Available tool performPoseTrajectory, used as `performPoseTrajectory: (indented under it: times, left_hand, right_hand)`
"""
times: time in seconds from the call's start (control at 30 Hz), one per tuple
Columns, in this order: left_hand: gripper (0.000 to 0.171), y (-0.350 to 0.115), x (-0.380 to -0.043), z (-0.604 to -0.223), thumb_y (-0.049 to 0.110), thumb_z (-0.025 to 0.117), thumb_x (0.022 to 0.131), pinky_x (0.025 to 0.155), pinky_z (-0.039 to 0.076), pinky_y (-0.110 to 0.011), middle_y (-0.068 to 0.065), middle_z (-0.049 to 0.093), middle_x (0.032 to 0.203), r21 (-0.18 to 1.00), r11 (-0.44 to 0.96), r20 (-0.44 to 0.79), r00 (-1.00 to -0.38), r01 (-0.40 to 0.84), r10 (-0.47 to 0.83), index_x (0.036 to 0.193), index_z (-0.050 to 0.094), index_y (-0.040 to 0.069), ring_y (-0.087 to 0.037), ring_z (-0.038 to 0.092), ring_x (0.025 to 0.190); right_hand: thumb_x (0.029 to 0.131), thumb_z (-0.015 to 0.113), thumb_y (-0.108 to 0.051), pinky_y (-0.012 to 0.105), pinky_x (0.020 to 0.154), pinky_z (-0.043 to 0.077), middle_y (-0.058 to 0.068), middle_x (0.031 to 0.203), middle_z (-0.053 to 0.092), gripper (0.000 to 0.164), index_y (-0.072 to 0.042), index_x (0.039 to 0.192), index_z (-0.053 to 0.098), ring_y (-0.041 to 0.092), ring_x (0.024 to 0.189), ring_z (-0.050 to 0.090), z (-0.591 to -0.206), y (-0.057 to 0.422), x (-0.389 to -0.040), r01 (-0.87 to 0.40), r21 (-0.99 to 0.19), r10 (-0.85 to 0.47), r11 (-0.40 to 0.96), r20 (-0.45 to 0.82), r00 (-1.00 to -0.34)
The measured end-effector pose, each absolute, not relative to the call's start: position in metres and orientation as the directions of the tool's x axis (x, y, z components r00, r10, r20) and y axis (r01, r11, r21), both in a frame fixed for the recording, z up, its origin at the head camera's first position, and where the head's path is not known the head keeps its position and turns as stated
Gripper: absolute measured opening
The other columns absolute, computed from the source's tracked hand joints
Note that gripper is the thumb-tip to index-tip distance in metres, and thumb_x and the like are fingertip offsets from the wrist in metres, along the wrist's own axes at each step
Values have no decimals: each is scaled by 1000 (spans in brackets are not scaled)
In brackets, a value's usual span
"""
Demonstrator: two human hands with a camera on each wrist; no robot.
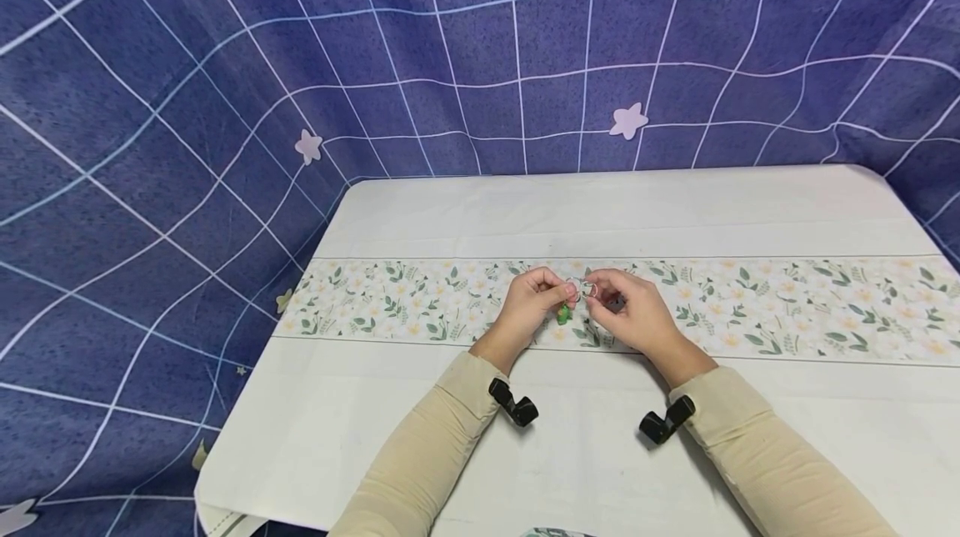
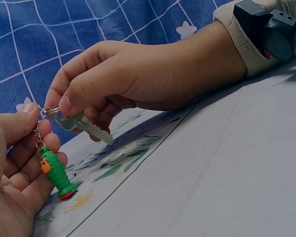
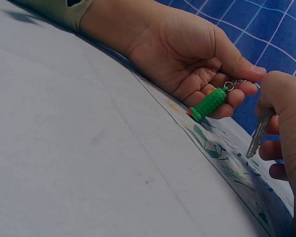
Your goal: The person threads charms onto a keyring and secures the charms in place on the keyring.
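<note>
Between thumb and fingers my left hand [image 1: 527, 305] pinches the ring end of a keychain. From its short metal chain [image 2: 38, 134] hangs a green bumpy charm [image 2: 58, 174] with an orange patch and a red base, lying against the left fingers. My right hand [image 1: 636, 310] pinches the key ring [image 2: 52, 111] close to the left fingertips. A silver key [image 2: 94, 129] hangs beneath the right thumb in the left wrist view. In the right wrist view the key [image 3: 259, 136] points downward, and the right fingers hide its head.
Both hands are above the white table [image 1: 592, 454], over its floral strip [image 1: 420, 303]. A blue grid-patterned curtain [image 1: 480, 45] hangs behind the table and along its left side. Black wrist cameras are strapped to both sleeves. A patterned edge [image 1: 557, 533] shows at the bottom.
</note>
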State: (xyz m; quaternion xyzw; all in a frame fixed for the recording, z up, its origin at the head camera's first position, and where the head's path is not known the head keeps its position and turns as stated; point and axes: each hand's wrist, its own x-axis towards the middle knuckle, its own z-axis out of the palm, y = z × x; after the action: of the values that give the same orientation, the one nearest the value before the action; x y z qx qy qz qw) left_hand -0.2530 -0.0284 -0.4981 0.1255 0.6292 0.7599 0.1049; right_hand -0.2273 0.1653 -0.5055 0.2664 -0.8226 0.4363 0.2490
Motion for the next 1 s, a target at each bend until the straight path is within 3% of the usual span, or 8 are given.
performPoseTrajectory:
  times: [0.47, 0.67, 1.0]
  left_hand:
    - [24, -29, -253, -499, -1, 68, 95, 60, 52, -22, 3, 69, 71, 982, -186, 56, -946, -5, 321, 75, 62, 11, -11, 65, 65]
    - [24, -29, -252, -497, -1, 67, 95, 61, 52, -23, 2, 69, 70, 980, -197, 57, -947, -7, 318, 75, 61, 11, -10, 65, 65]
    - [25, -29, -251, -497, -2, 67, 95, 61, 53, -22, 3, 69, 69, 983, -186, 60, -949, 1, 311, 75, 61, 11, -10, 65, 64]
  right_hand:
    - [82, 79, -1, 39, 62, 56, 2, 80, 69, 30, -3, 109, 68, 18, 69, 66, -505, 164, -227, -618, -618, -200, 486, 609, -767]
    - [82, 74, 4, 39, 63, 57, 2, 83, 71, 36, -2, 117, 70, 16, 71, 66, -506, 165, -227, -643, -617, -218, 454, 623, -751]
    - [81, 70, 6, 37, 62, 57, -2, 82, 70, 31, -2, 111, 70, 15, 71, 65, -507, 165, -228, -648, -625, -215, 435, 627, -749]
